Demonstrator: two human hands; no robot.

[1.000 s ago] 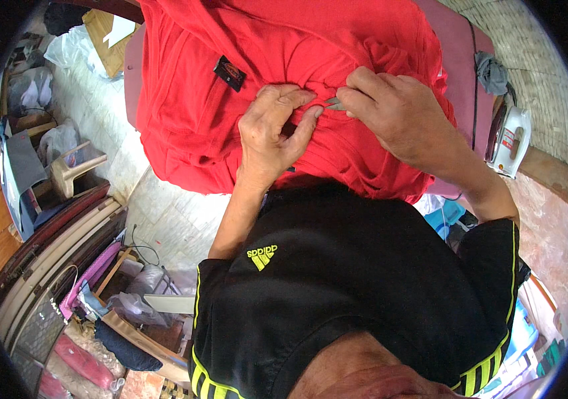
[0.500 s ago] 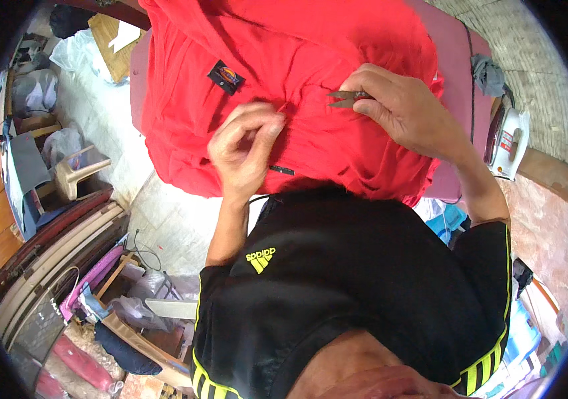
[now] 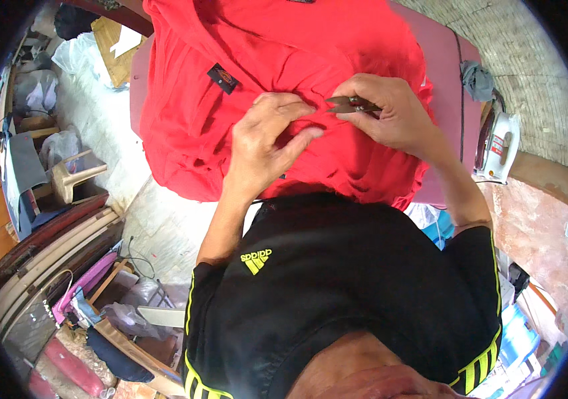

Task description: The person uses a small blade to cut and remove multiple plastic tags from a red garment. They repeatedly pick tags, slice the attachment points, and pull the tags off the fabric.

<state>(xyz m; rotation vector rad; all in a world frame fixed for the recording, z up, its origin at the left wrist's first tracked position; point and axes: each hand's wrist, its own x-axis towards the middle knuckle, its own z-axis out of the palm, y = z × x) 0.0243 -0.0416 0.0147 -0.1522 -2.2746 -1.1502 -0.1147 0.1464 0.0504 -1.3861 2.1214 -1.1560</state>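
Note:
A pile of red fabric garments (image 3: 364,46) lies spread in front of me, with a small black label (image 3: 222,78) sewn on it. My right hand (image 3: 400,116) is closed around a pair of thread snips (image 3: 347,104), whose dark metal blades point left, slightly apart at the tips. Across from the blade tips is my left hand (image 3: 267,136), its thumb and forefinger parted over the fabric. I see nothing between those fingers. A gap separates my left fingertips from the snips.
The red pile rests on a mauve-topped table (image 3: 447,73). A white iron (image 3: 502,147) stands to the right, near a grey cloth (image 3: 477,81). At the left are a beige plastic stool (image 3: 78,174), stacked boards (image 3: 64,246) and plastic bags (image 3: 78,56).
My left hand has moved right and its thumb and fingers have parted. The snips have turned slightly, and the two hands are closer together. The view has shifted a little.

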